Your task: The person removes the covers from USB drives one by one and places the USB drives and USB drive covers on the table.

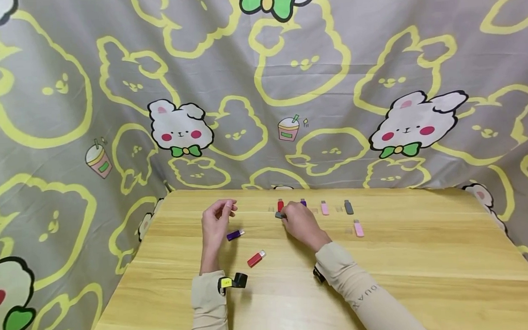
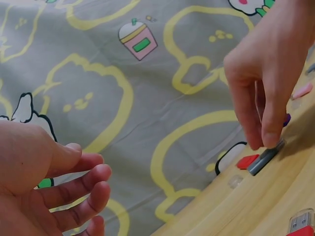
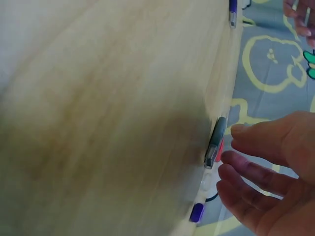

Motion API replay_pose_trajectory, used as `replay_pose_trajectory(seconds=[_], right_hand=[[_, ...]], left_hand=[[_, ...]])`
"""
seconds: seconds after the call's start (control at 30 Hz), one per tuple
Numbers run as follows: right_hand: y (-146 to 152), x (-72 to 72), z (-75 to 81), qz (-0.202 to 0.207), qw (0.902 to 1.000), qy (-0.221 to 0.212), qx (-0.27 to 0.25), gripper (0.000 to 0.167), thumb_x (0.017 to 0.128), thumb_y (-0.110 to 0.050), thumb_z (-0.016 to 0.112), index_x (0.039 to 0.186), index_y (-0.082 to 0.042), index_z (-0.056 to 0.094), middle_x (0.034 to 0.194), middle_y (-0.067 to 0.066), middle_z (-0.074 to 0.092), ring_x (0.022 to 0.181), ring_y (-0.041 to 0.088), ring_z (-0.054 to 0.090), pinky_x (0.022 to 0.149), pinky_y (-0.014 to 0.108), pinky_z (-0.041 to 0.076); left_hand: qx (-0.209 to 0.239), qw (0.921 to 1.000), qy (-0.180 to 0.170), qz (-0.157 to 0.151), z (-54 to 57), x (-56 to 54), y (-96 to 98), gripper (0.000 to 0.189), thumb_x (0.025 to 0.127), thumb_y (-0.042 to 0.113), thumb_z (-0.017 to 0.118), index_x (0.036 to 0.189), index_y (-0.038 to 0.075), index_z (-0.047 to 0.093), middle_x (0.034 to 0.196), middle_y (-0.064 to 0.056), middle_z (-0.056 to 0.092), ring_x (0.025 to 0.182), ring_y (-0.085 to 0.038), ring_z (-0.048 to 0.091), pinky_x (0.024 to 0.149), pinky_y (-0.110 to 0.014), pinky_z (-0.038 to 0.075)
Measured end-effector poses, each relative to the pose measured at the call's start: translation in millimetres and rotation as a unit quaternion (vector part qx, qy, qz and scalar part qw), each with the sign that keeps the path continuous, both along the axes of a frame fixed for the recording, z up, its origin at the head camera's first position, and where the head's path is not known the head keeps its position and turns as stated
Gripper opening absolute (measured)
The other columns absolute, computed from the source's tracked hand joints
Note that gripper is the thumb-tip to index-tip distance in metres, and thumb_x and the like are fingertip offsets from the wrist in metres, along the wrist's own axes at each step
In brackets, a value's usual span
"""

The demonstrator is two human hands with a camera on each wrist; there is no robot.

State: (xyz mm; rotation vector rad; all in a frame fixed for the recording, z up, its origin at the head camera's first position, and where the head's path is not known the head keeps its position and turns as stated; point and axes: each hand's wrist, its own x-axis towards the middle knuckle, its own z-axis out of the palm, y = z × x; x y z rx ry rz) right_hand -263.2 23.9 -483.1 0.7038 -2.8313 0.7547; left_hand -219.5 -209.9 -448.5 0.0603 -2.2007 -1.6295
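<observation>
Dark grey, a slim USB stick with a metal plug (image 2: 266, 160) is at the fingertips of your right hand (image 1: 301, 221); whether your thumb and fingers pinch it or only hover beside it, I cannot tell. Your left hand (image 1: 216, 224) is raised well apart from the right, fingers relaxed and loosely curved. A flat red USB stick (image 1: 280, 203) lies just beyond the dark grey one, and a partly hidden purple USB stick (image 1: 303, 202) just beyond your right hand. To that hand's right lie a pink USB stick (image 1: 324, 208), then a charcoal USB stick (image 1: 349, 207). Just right of your left hand sits a violet USB stick (image 1: 234, 235). Beneath both hands spreads a pale wooden table (image 1: 424, 261); beyond them hangs a grey patterned curtain (image 1: 226, 74).
</observation>
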Motion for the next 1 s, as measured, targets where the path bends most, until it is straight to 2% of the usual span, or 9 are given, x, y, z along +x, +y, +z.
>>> replay_pose_trajectory(seconds=[0.1,0.27,0.37,0.5,0.67,0.8,0.9,1.0], right_hand=[[-2,-0.4,-0.5,0.004,0.9997,0.0,0.022,0.012,0.088,0.001,0.077,0.077,-0.004,0.074,0.078,0.006,0.063,0.07,0.018,0.057,0.065,0.037,0.054],[-5,-0.3,-2.5,0.012,0.9992,0.002,0.038,0.026,0.086,0.007,0.074,0.068,-0.008,0.063,0.07,0.003,0.056,0.064,0.017,0.052,0.062,0.035,0.051],[-6,1.0,-2.5,0.029,0.9986,0.006,0.044,0.024,0.085,0.012,0.07,0.072,-0.007,0.064,0.071,0.003,0.058,0.066,0.018,0.056,0.064,0.035,0.053],[-7,2.8,-1.0,0.059,0.9972,0.008,0.044,0.017,0.085,0.013,0.07,0.081,-0.002,0.068,0.075,0.006,0.062,0.07,0.021,0.06,0.068,0.036,0.055],[-6,6.9,2.7,0.087,0.9957,-0.016,0.029,0.017,0.083,0.016,0.07,0.084,-0.001,0.071,0.079,0.009,0.066,0.076,0.023,0.062,0.073,0.037,0.056],[-1,10.7,7.4,0.094,0.994,-0.056,-0.005,0.017,0.084,0.015,0.069,0.088,-0.001,0.071,0.083,0.008,0.067,0.08,0.021,0.062,0.075,0.037,0.055],[4,13.2,13.0,0.088,0.9907,-0.088,-0.055,0.024,0.087,0.013,0.068,0.106,-0.001,0.071,0.087,0.007,0.067,0.079,0.018,0.06,0.073,0.035,0.053],[12,16.9,19.5,0.079,0.9862,-0.102,-0.103,0.041,0.09,0.012,0.064,0.128,-0.004,0.066,0.09,0.007,0.065,0.079,0.017,0.057,0.072,0.037,0.052]], left_hand=[[0.008,0.9999,-0.008,-0.003,5.2,3.2,3.0,0.024,0.106,0.007,0.057,0.107,-0.012,0.071,0.096,-0.03,0.071,0.087,-0.05,0.064,0.062,-0.015,0.043],[0.013,0.9998,-0.007,-0.011,26.8,15.7,12.6,0.021,0.104,0.0,0.056,0.106,-0.016,0.07,0.096,-0.034,0.069,0.087,-0.055,0.063,0.062,-0.015,0.044],[0.006,0.9998,0.0,-0.016,36.7,21.7,17.0,0.021,0.103,-0.001,0.056,0.105,-0.017,0.069,0.096,-0.035,0.069,0.086,-0.054,0.063,0.063,-0.015,0.045],[0.005,0.9998,0.008,-0.017,39.6,23.5,19.6,0.019,0.103,-0.002,0.057,0.104,-0.018,0.069,0.095,-0.035,0.068,0.084,-0.053,0.063,0.063,-0.016,0.046],[-0.004,0.9998,0.002,-0.018,35.6,21.0,20.8,0.019,0.103,-0.002,0.057,0.104,-0.017,0.069,0.095,-0.034,0.069,0.084,-0.052,0.063,0.064,-0.015,0.046],[0.001,0.9997,-0.007,-0.023,17.9,9.9,16.4,0.02,0.104,0.0,0.057,0.106,-0.015,0.07,0.096,-0.033,0.069,0.088,-0.053,0.064,0.066,-0.016,0.046],[-0.001,0.9997,-0.003,-0.023,3.6,2.0,12.5,0.021,0.104,0.003,0.058,0.106,-0.012,0.071,0.096,-0.03,0.07,0.087,-0.05,0.065,0.067,-0.02,0.05],[-0.011,0.9995,0.005,-0.028,-0.9,0.7,11.8,0.02,0.104,0.006,0.06,0.104,-0.008,0.073,0.093,-0.025,0.072,0.083,-0.045,0.067,0.068,-0.023,0.052]])
